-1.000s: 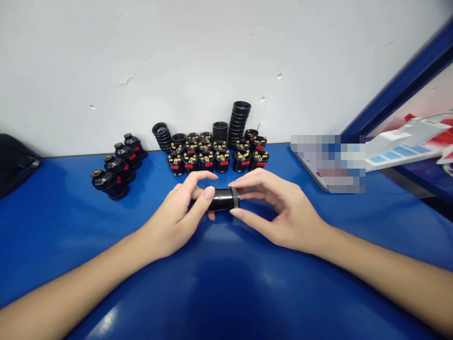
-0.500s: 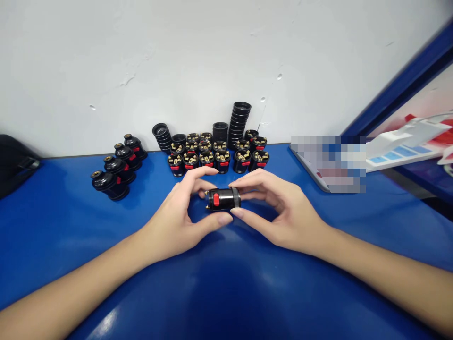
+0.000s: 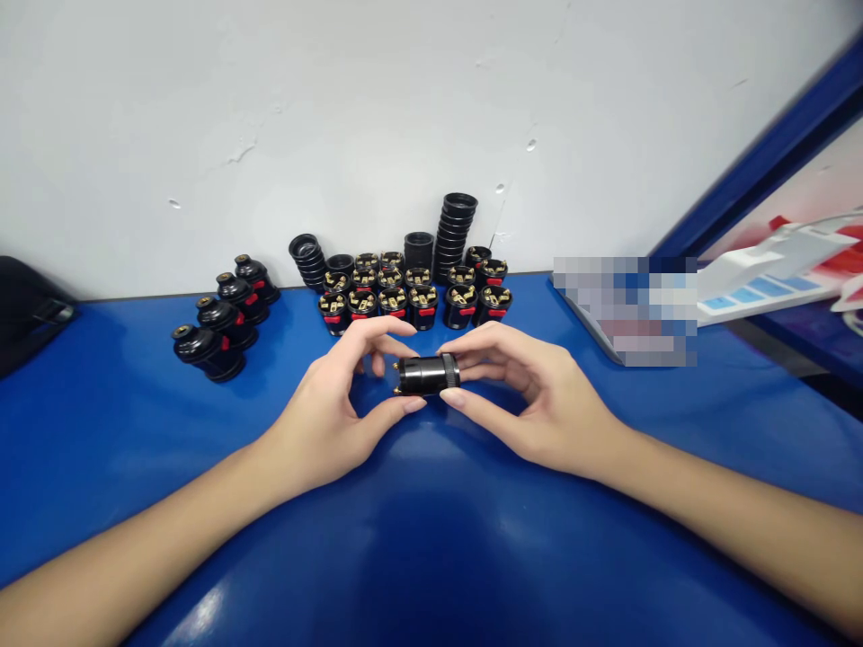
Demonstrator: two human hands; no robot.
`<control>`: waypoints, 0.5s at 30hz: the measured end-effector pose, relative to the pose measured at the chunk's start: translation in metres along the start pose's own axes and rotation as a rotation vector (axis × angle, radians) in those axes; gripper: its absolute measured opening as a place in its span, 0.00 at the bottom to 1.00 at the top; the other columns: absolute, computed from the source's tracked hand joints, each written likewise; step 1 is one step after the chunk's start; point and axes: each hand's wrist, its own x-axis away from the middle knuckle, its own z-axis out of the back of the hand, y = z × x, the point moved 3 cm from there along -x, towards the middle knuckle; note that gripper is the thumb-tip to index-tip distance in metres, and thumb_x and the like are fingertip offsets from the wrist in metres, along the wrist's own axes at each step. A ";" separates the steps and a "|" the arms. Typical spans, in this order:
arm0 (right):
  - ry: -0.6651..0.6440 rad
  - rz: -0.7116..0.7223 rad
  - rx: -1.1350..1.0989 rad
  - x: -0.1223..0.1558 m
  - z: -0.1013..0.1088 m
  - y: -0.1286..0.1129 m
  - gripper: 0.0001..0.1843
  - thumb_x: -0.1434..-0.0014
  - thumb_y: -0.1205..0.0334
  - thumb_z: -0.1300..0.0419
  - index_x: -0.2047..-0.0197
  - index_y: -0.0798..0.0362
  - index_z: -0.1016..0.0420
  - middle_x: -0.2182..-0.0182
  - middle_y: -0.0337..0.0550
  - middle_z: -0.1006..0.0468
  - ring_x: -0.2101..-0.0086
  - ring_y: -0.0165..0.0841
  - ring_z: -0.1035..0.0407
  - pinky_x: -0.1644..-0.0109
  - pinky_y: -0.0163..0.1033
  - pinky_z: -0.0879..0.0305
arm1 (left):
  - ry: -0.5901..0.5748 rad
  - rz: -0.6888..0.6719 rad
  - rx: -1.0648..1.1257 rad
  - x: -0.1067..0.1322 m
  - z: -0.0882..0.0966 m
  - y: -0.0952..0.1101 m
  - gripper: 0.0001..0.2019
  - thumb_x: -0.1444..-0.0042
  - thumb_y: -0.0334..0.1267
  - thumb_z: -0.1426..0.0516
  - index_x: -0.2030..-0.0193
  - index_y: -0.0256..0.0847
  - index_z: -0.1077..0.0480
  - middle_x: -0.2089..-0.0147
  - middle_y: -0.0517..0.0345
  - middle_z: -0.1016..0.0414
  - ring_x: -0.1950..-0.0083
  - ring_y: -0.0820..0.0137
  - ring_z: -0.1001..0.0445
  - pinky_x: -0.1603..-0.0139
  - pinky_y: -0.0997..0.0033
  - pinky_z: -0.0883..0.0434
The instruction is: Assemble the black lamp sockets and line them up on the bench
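Note:
A black lamp socket [image 3: 422, 376] lies sideways between my hands, just above the blue table. Brass terminals stick out of its left end, and a ribbed ring [image 3: 449, 370] sits around its right end. My right hand [image 3: 532, 395] pinches that ring end between thumb and fingers. Curved around the socket's left part is my left hand [image 3: 337, 391], thumb at the lower side and a finger at the upper side. Its index finger is raised clear of the socket. The grip looks light, and contact behind the socket is hidden.
Behind the hands stand several socket cores [image 3: 423, 305] with brass terminals and red switches. Stacked black threaded rings [image 3: 456, 235] rise near the wall. Several capped lamp sockets [image 3: 210, 352] line up at left. A blurred-out flat object [image 3: 624, 314] lies at right on the blue table [image 3: 431, 539].
The socket has turned about its long axis, so its red switch no longer shows. My left thumb has slid left along its lower side. My right hand has barely moved.

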 end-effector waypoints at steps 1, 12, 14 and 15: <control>-0.002 -0.002 -0.008 0.000 0.000 0.000 0.16 0.34 0.63 0.29 0.45 0.51 0.23 0.53 0.46 0.19 0.54 0.38 0.15 0.42 0.47 0.14 | 0.010 -0.014 -0.010 0.000 0.000 0.000 0.29 0.36 0.35 0.33 0.33 0.51 0.39 0.46 0.58 0.21 0.52 0.70 0.28 0.48 0.68 0.32; -0.035 0.072 -0.011 0.000 -0.002 -0.005 0.16 0.34 0.67 0.29 0.43 0.52 0.22 0.51 0.47 0.23 0.51 0.38 0.17 0.41 0.48 0.15 | -0.127 0.155 -0.014 -0.004 -0.001 0.005 0.14 0.22 0.45 0.50 0.36 0.47 0.36 0.67 0.68 0.26 0.66 0.72 0.28 0.57 0.68 0.34; -0.035 0.069 0.007 0.000 -0.002 -0.006 0.16 0.34 0.66 0.29 0.44 0.53 0.22 0.52 0.47 0.23 0.52 0.38 0.17 0.42 0.46 0.15 | -0.118 0.132 -0.043 -0.003 -0.001 0.006 0.13 0.23 0.44 0.48 0.36 0.48 0.37 0.67 0.68 0.26 0.66 0.72 0.28 0.57 0.68 0.34; -0.034 0.069 0.018 0.000 -0.002 -0.007 0.16 0.34 0.66 0.29 0.44 0.53 0.21 0.52 0.47 0.22 0.52 0.38 0.17 0.42 0.46 0.15 | -0.110 0.114 -0.074 -0.003 0.000 0.006 0.13 0.23 0.43 0.48 0.36 0.48 0.37 0.67 0.69 0.27 0.66 0.72 0.29 0.57 0.69 0.34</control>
